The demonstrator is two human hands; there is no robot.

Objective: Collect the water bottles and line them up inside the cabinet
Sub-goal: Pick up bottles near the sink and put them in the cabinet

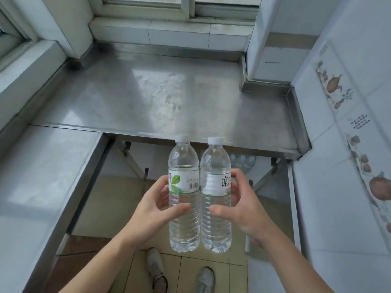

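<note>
I hold two clear, full water bottles upright and side by side in front of me, touching each other. My left hand [156,205] grips the left bottle [183,220], which has a white label with a green leaf. My right hand [239,208] grips the right bottle [215,225], which has a white label with black characters. Both have white caps. They hang in the air above the floor, in front of the open cabinet space [131,182] under the steel counter. More clear bottles [242,160] show inside, just under the counter edge.
A bare stainless steel counter [160,98] fills the corner below the windows. A white-topped counter [42,176] runs along the left, and a white tiled wall [342,144] with printed pictures stands on the right. My shoes [156,269] stand on a tiled floor below.
</note>
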